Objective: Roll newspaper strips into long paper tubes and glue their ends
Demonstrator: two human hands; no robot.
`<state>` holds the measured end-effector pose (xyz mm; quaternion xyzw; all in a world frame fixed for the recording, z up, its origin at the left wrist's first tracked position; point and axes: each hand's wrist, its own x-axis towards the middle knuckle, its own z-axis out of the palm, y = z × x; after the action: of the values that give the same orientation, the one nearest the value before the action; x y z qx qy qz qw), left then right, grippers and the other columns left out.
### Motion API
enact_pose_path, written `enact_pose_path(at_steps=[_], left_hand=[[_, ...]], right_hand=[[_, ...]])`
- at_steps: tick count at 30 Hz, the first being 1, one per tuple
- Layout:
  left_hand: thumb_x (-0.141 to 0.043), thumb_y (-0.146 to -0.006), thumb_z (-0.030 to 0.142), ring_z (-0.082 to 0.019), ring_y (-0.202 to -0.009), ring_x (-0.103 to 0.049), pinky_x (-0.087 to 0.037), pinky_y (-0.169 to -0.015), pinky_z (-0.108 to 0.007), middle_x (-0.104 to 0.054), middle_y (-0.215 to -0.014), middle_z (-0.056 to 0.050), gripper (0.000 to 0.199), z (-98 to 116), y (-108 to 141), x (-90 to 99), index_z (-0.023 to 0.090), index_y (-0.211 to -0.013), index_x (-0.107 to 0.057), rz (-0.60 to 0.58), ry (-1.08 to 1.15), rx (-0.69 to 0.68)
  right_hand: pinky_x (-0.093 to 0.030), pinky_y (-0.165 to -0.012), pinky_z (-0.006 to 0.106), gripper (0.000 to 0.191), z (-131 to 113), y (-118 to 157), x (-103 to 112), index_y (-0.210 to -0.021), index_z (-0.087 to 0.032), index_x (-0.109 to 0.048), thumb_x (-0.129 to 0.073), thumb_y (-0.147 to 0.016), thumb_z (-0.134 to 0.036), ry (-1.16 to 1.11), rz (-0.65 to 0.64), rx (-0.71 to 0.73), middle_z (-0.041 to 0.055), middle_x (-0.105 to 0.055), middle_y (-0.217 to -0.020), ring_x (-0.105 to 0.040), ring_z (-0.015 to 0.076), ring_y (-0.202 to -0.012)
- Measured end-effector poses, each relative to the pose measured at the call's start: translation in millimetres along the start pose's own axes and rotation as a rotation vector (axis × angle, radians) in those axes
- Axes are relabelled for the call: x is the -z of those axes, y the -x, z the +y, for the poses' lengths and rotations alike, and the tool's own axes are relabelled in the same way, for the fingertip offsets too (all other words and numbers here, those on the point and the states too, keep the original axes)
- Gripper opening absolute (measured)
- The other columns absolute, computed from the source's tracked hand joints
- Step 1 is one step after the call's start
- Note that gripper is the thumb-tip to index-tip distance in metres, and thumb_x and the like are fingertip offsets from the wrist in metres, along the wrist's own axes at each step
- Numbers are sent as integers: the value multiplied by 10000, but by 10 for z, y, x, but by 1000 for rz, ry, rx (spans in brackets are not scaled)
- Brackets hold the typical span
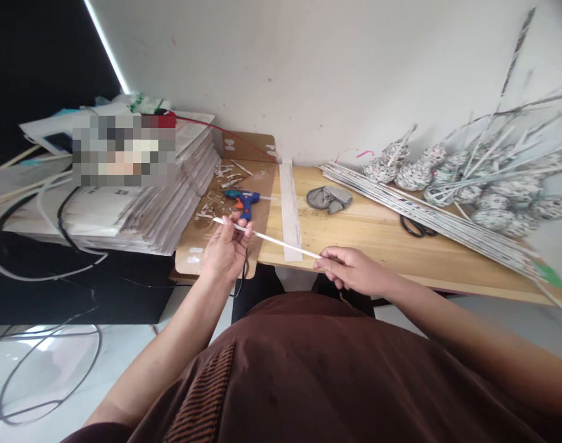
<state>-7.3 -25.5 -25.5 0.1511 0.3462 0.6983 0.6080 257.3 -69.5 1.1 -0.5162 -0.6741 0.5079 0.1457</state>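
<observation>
A thin white rolled-paper stick [285,245] spans the gap between my two hands, sloping down to the right. My left hand [228,243] pinches it near its left end, palm partly turned up. The right end sits in the closed fingers of my right hand [349,267]. Just beyond my left hand lies a blue hot glue gun [246,200] with an orange trigger, on a brown board [264,227] strewn with paper scraps [211,206]. A pale flat strip [289,197] lies behind the stick.
A crumpled grey cloth [329,200] lies mid-table. To the right are a bundle of long paper sticks [428,215], black-handled scissors [414,227] partly under it, and several woven paper pieces [414,174] against the wall. A tall paper stack [170,197] and loose cables [45,277] are at left.
</observation>
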Motion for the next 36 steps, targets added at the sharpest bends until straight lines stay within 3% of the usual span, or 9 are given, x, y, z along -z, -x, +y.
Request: enact_pose_path(at_steps=[2, 4, 8, 10, 14, 19, 24, 27, 36], left_hand=[[-484, -935, 257, -115, -726, -678, -583, -701, -206, -645, -725, -42, 244, -3, 6, -12, 109, -869, -667, 12, 2, 5], [-466, -942, 246, -114, -721, -677, -581, -682, -195, -636, -717, -37, 254, 6, 10, -19, 106, -863, -664, -1, 6, 14], [-479, -936, 251, -99, -701, -661, -567, -641, -163, -607, -702, -21, 238, 32, 12, 1, 115, -876, -665, -86, 2, 28], [-518, -918, 268, -88, -683, -648, -556, -612, -145, -593, -702, -13, 207, 39, 10, 23, 126, -891, -667, -126, 3, 33], [-546, -903, 274, -84, -680, -636, -550, -597, -140, -581, -713, -5, 182, 48, 7, 46, 133, -905, -662, -172, 27, 50], [-551, -901, 286, -76, -683, -628, -540, -586, -129, -573, -720, -3, 171, 68, 10, 35, 154, -910, -659, -229, 40, 69], [-577, -884, 307, -80, -671, -634, -538, -592, -137, -586, -710, -10, 190, 82, 2, 27, 140, -897, -668, -160, -7, 21], [-563, -893, 304, -93, -690, -652, -544, -612, -150, -609, -709, -19, 203, 84, -11, 31, 134, -900, -674, -108, -38, -8], [-551, -901, 281, -106, -684, -664, -558, -616, -163, -624, -691, -27, 209, 56, -21, 46, 116, -904, -679, -78, -51, 1]], right_hand=[[-379, -597, 250, 329, -48, 3, -28, -840, -186, -605, -479, -912, -481, 195, 140, 122, 4, -546, -693, -519, 123, -629], [-365, -595, 245, 351, -61, -1, -43, -811, -182, -601, -447, -930, -475, 180, 143, 143, -7, -516, -650, -482, 112, -600], [-271, -443, 203, 421, -7, -13, -35, -777, -175, -511, -392, -935, -547, -301, -211, -78, -78, -332, -531, -333, 65, -420], [-249, -416, 192, 411, 19, -10, -30, -754, -174, -478, -428, -924, -545, -470, -355, -138, -85, -316, -530, -346, 61, -404], [-297, -401, 194, 416, 47, 7, -47, -686, -180, -422, -432, -935, -513, -651, -478, -139, -84, -328, -503, -388, 71, -388], [-249, -334, 182, 483, 65, 45, -89, -623, -199, -358, -354, -944, -560, -720, -603, -169, -85, -297, -427, -365, 82, -342], [-390, -391, 190, 539, -9, 75, -48, -877, -152, -578, -339, -915, -634, -366, -390, -156, -23, -505, -576, -513, 94, -449], [-399, -414, 185, 519, -40, 61, 6, -1022, -141, -609, -382, -921, -597, -259, -306, -105, 4, -544, -677, -555, 96, -520], [-410, -521, 202, 379, -40, 44, 5, -856, -156, -639, -463, -925, -484, -20, -123, -27, -14, -545, -674, -526, 65, -521]])
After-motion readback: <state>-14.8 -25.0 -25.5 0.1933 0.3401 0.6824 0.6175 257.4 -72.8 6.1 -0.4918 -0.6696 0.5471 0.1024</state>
